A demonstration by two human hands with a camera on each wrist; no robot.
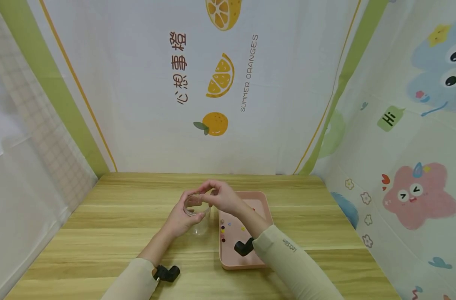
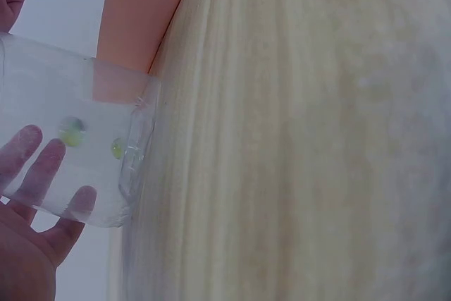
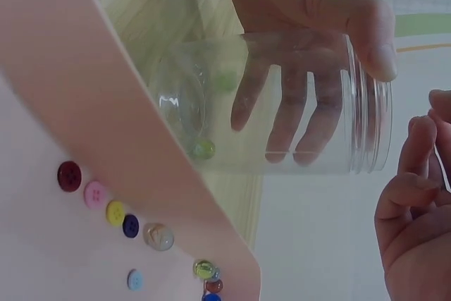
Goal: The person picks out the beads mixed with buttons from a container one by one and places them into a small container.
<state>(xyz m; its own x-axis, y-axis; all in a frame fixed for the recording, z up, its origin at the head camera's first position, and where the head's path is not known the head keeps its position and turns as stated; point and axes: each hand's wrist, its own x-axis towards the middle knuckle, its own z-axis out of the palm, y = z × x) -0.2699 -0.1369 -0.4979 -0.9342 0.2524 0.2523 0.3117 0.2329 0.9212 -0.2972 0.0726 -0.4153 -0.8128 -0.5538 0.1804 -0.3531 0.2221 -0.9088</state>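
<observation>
While the jar [image 3: 262, 107] is gripped by the left hand [image 1: 181, 217], the right hand [image 1: 223, 198] is curled near its mouth. Whether anything is pinched is unclear.

The left wrist view crops the jar [image 2: 99, 128].

Looks forward and down from the head across the counter [image 1: 111, 233]; from each wrist, looks sideways-tilted and close, sharing the jar [image 3: 262, 112] between both.
</observation>
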